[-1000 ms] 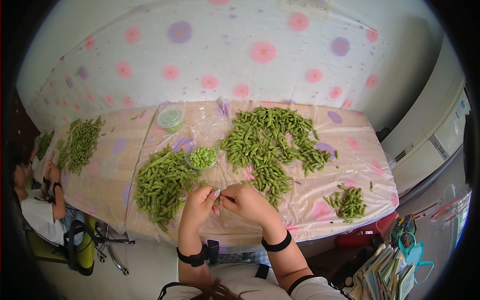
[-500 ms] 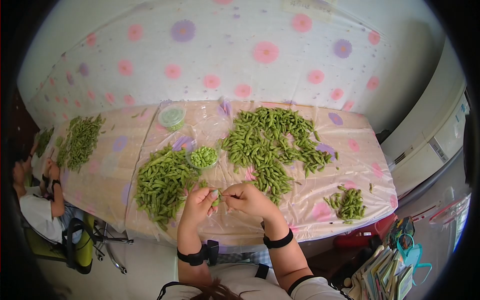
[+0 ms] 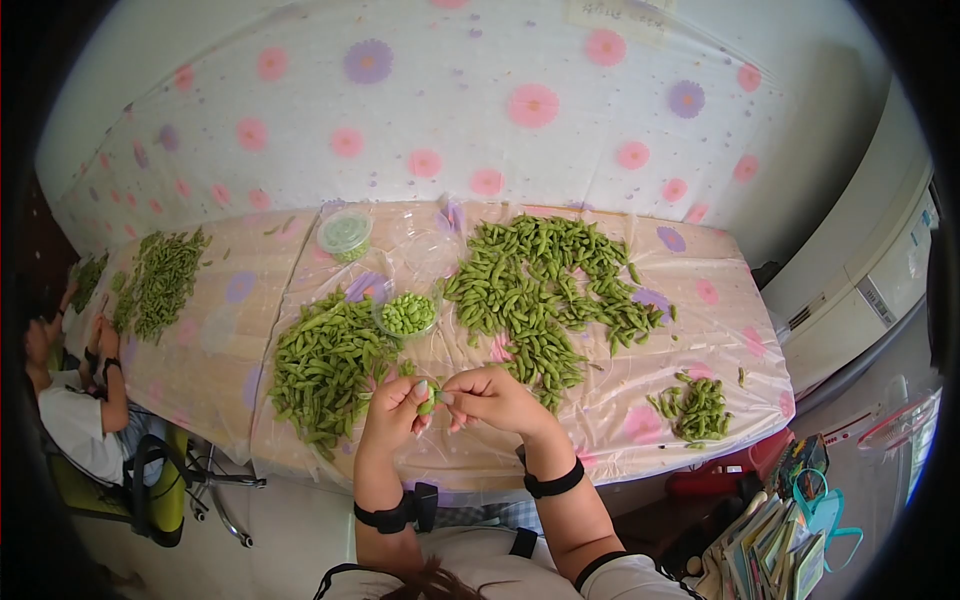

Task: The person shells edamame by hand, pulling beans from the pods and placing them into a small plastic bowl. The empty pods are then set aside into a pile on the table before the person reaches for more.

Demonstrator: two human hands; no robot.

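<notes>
The left hand (image 3: 393,408) and the right hand (image 3: 497,397) meet just above the near edge of the long table (image 3: 720,330), which is covered by a clear plastic sheet over pale cloth printed with pink and purple flowers. Each grip is narrow: thumb and fingertips of both hands pinch one small green soybean pod (image 3: 430,400). The pod sits between the two hands, held in the air close to the person's body, with a black wrist band (image 3: 553,483) showing behind the right grip

Just beyond the grip stands a round clear plastic bowl of shelled green beans (image 3: 407,313). To the left of the grip lies a dense heap of green pods (image 3: 320,370), its near edge just beside the left hand. Beyond and to the right of the grip spreads a larger loose heap of green pods (image 3: 540,270), and a tail of it runs down to just beside the right hand. Well to the right of the grip is a small separate cluster of pods (image 3: 695,405). Farther off, past the bowl, stands a round clear plastic tub with a lid (image 3: 343,233)

Far to the left of the grip another person in a white top (image 3: 75,425) sits at the same table, hands raised near a further strip of green pods (image 3: 160,285)
</notes>
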